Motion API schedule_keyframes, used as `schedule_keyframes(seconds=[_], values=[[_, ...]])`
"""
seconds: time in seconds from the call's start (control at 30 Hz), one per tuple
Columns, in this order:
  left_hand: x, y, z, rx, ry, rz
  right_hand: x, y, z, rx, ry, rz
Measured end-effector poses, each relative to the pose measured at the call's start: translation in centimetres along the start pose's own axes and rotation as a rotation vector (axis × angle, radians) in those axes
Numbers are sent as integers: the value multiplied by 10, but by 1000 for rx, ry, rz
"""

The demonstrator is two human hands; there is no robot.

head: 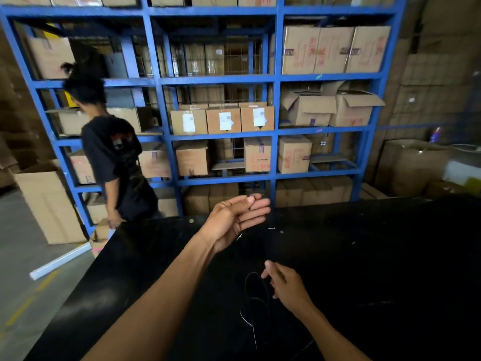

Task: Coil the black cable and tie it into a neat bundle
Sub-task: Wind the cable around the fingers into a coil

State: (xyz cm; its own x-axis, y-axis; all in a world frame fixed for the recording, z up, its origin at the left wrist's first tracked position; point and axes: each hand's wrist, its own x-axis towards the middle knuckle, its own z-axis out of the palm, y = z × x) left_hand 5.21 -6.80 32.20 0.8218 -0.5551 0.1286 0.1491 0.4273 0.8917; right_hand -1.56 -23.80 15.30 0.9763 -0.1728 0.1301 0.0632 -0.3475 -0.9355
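The thin black cable [245,285] lies in loose loops on the black table [377,256] and is hard to make out against the dark top. One loop stands near the table's front, and a strand trails toward the near edge. My left hand [234,217] is raised palm-up over the table's far side, thumb pinched to forefinger on what looks like the cable's upper part. Lower and to the right, my right hand [286,285] has its fingertips closed on the top of the loop.
A tall blue rack [276,79] full of cardboard boxes stands behind the table. A person in a black shirt [114,157] stands at the table's far left corner. A white tube [59,261] lies on the floor at left. Large boxes [411,165] sit at right.
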Motion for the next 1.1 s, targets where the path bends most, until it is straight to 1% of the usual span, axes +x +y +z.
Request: schedule_keyframes(seconds=[0.07, 0.17, 0.23, 0.33, 0.4, 0.5, 0.6, 0.67, 0.73, 0.8, 0.9, 1.0, 1.1], values=[[9, 12, 2, -9, -9, 47, -5, 2, 0, -6, -23, 10], [20, 33, -1, 31, 59, 111, -20, 3, -3, -33, -44, -7], [23, 46, -10, 67, 118, 119, -32, -1, -10, -69, -48, -37], [22, 59, -31, 149, 153, 95, -51, -23, -29, -119, -47, -99], [19, 59, -48, 209, 175, 61, -63, -47, -48, -111, 1, -196], [13, 49, -68, 272, 181, 0, -73, -97, -82, -24, 122, -403], [7, 28, -69, 321, 155, -52, -71, -156, -108, -64, 164, -563], [8, 15, -62, 345, 159, -29, -65, -185, -115, -77, 189, -645], [9, 5, -50, 256, 176, 32, -60, -201, -115, -80, 192, -685], [10, 0, -36, 30, 158, 78, -54, -205, -110, -104, 181, -678], [1, 2, -18, -321, 18, 120, -47, -194, -99, -157, 175, -538], [-7, 9, -4, -595, -106, 228, -43, -173, -91, -202, 183, -399], [-13, 19, 14, -765, -162, 300, -42, -152, -87, -244, 123, -277]])
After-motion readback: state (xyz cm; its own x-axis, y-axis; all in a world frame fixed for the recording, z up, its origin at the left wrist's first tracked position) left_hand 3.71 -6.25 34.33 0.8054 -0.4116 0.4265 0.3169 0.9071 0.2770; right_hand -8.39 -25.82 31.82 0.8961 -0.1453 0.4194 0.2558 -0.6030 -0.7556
